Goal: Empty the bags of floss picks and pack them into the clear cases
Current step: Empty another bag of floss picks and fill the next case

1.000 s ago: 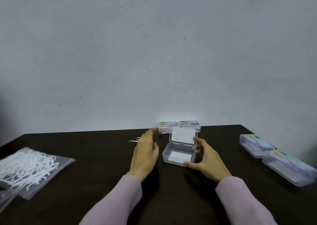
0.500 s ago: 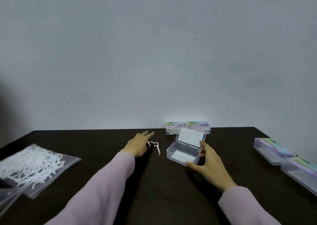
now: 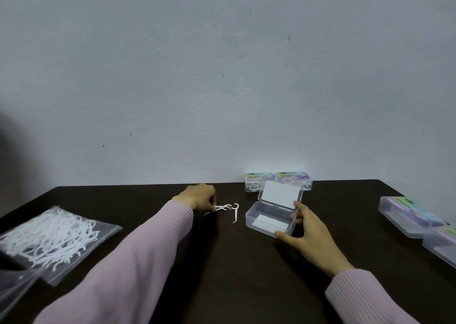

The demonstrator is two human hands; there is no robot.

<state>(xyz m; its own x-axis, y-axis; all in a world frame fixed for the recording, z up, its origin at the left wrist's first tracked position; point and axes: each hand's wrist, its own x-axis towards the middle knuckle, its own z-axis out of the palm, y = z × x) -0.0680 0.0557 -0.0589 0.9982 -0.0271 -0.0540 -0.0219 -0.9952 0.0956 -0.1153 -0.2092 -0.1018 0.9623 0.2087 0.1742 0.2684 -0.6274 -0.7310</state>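
Since the last frame your left hand curled onto the loose floss picks at frame centre, pinching them. Right hand braces the open case, ready for loading.

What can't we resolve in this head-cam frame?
- Left hand: fingertips curled under, so its grip on the loose floss picks is unclear.
- Closed cases at the wall: the open case lid hides their fronts.
- Right-edge cases: cut off by the frame.
- Bag of picks: count too tangled.
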